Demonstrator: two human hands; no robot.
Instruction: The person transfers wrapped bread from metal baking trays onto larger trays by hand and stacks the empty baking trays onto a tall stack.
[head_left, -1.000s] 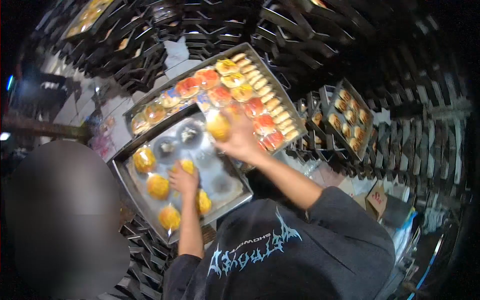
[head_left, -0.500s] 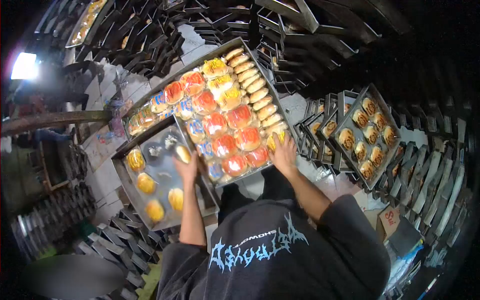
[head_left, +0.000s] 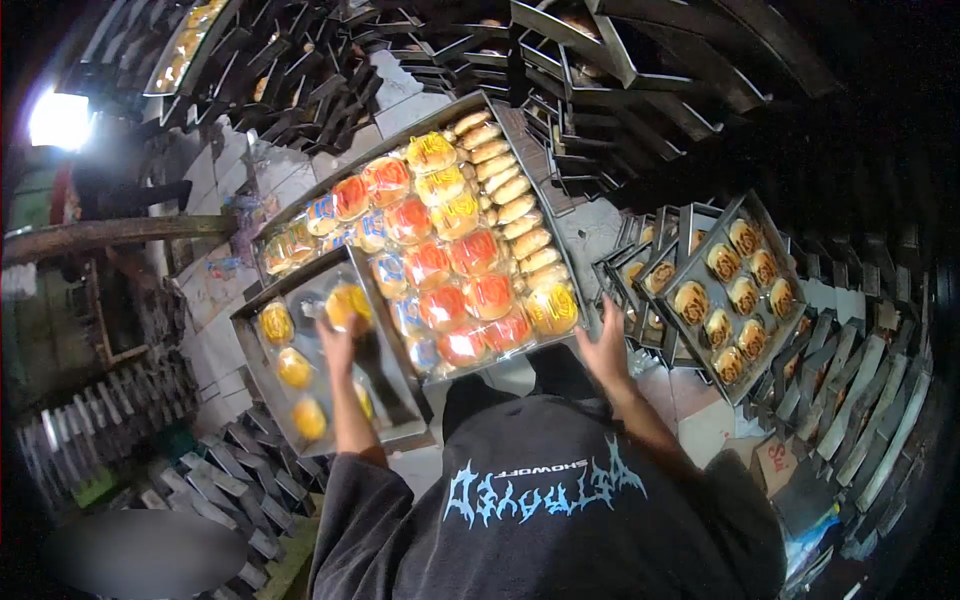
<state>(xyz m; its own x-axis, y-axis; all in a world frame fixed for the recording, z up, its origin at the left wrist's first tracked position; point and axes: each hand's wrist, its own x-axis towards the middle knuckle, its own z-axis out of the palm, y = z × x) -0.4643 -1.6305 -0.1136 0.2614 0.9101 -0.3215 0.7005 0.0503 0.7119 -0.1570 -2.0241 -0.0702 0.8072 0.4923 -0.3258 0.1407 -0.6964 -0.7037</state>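
My left hand [head_left: 338, 345] is over the smaller metal tray [head_left: 395, 395], its fingers closed round a yellow-topped bun [head_left: 350, 305]. Several other yellow buns, such as one [head_left: 276, 323] near the left edge, lie in that tray. Beside it, the large tray [head_left: 548, 190] holds rows of wrapped buns with red, yellow and blue markings, and small pale buns stand on edge along its right side. At its lower right corner, my right hand [head_left: 603, 345] has its fingers apart and holds nothing, close to a yellow-marked wrapped bun [head_left: 552, 308].
On the right, a tray of brown-patterned buns [head_left: 742, 295] rests on other trays. Stacked dark metal trays [head_left: 850, 385] surround the work area. A bar [head_left: 120, 238] crosses the left side, below a bright lamp [head_left: 60, 120]. A cardboard box [head_left: 776, 463] sits at lower right.
My right hand has let go of the yellow-marked bun at the large tray's lower right corner and moved slightly right. My left hand has shifted left with its bun.
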